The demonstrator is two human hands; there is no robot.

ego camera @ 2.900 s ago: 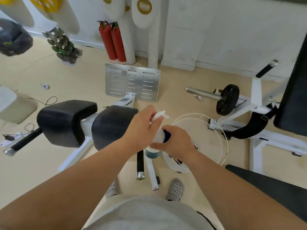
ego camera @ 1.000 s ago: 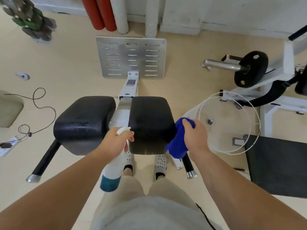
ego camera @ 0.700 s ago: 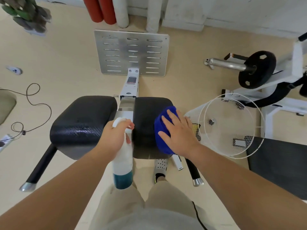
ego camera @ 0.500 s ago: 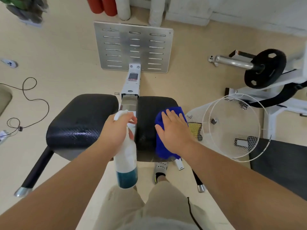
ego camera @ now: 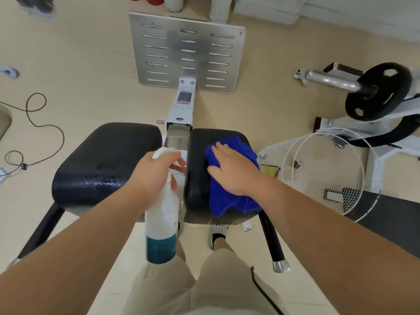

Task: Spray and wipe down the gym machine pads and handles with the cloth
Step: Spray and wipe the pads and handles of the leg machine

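Two black pads sit side by side on a white machine frame below me. The left pad point(ego camera: 102, 164) glistens with wet droplets. On the right pad point(ego camera: 197, 178) lies a blue cloth point(ego camera: 231, 201), pressed flat under my right hand point(ego camera: 231, 171) with its fingers spread. My left hand point(ego camera: 154, 176) grips the neck of a white spray bottle point(ego camera: 162, 226) with teal liquid at its bottom, hanging between the pads. Black handles with chrome ends stick out at the left point(ego camera: 41, 228) and at the right point(ego camera: 271, 242).
A slotted metal footplate point(ego camera: 186, 48) lies on the floor ahead. A white wire fan guard point(ego camera: 327, 171) stands right of the pads, a black weight plate on a bar point(ego camera: 377, 92) beyond it. A cable point(ego camera: 34, 123) loops on the floor at left.
My right hand brought the blue cloth from the pad's right side onto its top and flattened over it. My left hand lowered the spray bottle between the pads. My view tilted further downward.
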